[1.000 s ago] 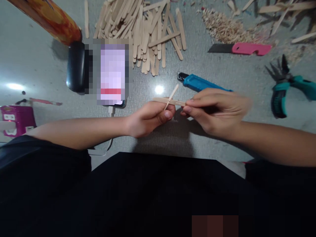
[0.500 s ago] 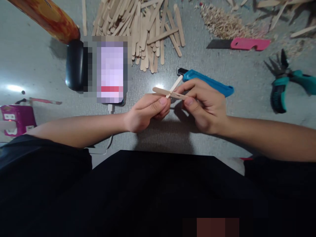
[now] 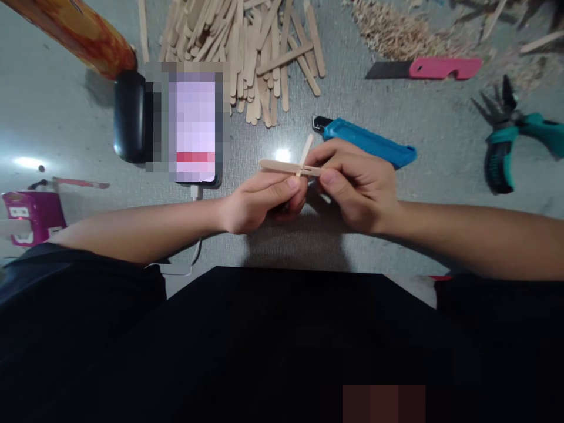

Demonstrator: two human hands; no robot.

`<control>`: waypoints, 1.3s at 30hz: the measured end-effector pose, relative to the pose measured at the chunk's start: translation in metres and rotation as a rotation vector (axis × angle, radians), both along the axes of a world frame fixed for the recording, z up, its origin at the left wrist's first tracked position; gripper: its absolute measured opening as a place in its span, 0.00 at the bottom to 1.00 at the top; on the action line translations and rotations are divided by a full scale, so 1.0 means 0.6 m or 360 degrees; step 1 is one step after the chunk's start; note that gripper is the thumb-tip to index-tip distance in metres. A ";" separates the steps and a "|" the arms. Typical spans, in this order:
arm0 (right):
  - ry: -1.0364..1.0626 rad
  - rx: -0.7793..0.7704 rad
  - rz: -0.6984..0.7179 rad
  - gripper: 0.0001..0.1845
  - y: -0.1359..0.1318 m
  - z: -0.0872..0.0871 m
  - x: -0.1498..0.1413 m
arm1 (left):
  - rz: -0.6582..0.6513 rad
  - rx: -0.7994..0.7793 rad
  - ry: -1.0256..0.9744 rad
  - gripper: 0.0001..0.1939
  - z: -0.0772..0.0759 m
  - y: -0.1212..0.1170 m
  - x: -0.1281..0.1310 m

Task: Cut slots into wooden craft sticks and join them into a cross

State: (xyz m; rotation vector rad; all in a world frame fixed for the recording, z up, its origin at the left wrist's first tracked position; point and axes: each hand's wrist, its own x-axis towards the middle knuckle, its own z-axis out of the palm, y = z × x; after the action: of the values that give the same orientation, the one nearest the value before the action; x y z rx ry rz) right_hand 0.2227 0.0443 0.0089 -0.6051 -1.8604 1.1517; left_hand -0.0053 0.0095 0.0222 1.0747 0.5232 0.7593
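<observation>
Both my hands meet over the grey floor, holding two crossed wooden craft sticks. My left hand [image 3: 259, 202] is closed, pinching the thin upright stick [image 3: 305, 150] from below. My right hand [image 3: 356, 182] is closed too, its thumb and forefinger gripping the right end of the flat horizontal stick [image 3: 275, 166]. The thin stick passes across the flat one near its right end. A blue utility knife [image 3: 368, 144] lies just behind my right hand.
A heap of craft sticks [image 3: 247, 53] lies at the back, wood shavings [image 3: 392, 32] to its right. A pink knife [image 3: 434, 69], teal pliers [image 3: 513, 141], a phone [image 3: 194, 126] on a cable, a black object [image 3: 127, 117] and a purple box [image 3: 29, 214] surround me.
My right hand has drawn in closer to the left and settled on the flat stick's end. The crossed sticks have shifted slightly left and up in view.
</observation>
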 end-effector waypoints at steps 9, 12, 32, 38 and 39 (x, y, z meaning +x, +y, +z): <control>-0.0065 -0.0073 0.0068 0.17 0.008 -0.005 0.004 | -0.0096 -0.0139 0.0104 0.27 0.007 0.004 -0.005; -0.0071 -0.0098 0.0053 0.18 0.008 -0.004 0.002 | -0.0069 -0.0120 0.0106 0.27 0.006 0.004 -0.004; -0.0025 -0.0140 0.0061 0.17 0.013 -0.003 0.003 | 0.0143 -0.0170 0.0156 0.25 0.004 -0.001 0.001; 0.0037 -0.0223 0.0074 0.13 0.003 -0.005 0.001 | 0.0142 -0.0157 0.0172 0.25 -0.002 0.000 -0.001; 0.0086 -0.0271 0.0043 0.09 -0.001 -0.007 0.001 | 0.0148 -0.0140 0.0175 0.25 -0.004 -0.001 -0.001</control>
State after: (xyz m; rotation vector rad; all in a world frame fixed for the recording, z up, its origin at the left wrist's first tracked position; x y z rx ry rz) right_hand 0.2233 0.0436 0.0047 -0.6385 -1.7416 1.3408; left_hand -0.0062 0.0087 0.0198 1.0196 0.6983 0.7544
